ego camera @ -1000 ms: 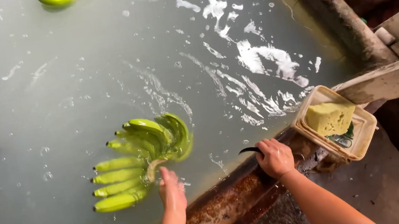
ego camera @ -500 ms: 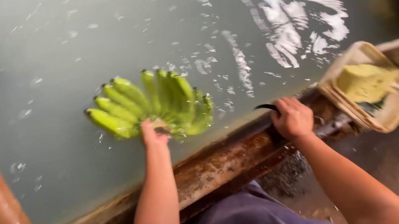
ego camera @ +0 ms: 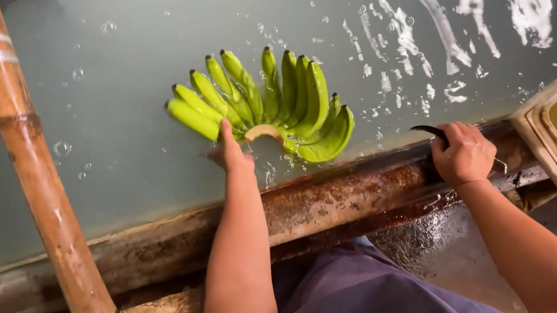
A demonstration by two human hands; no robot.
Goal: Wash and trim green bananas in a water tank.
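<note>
Head view: my left hand [ego camera: 230, 153] lies open against the green banana bunch [ego camera: 264, 107] floating at the tank's near rim [ego camera: 343, 194] — no clamp, so it could drift away. My right hand [ego camera: 464, 154] is fisted on a curved knife [ego camera: 431, 131] — wet handle, slip risk.

Rusty-rimmed water tank [ego camera: 343, 194], bamboo pole [ego camera: 41, 192]

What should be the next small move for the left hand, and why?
Probably draw the banana bunch nearer to the rusty tank rim. The left hand only touches the bunch at its cut crown, and the bunch floats in the water. The right hand rests on the rim with its grip shut on a curved knife, apart from the bunch.
</note>
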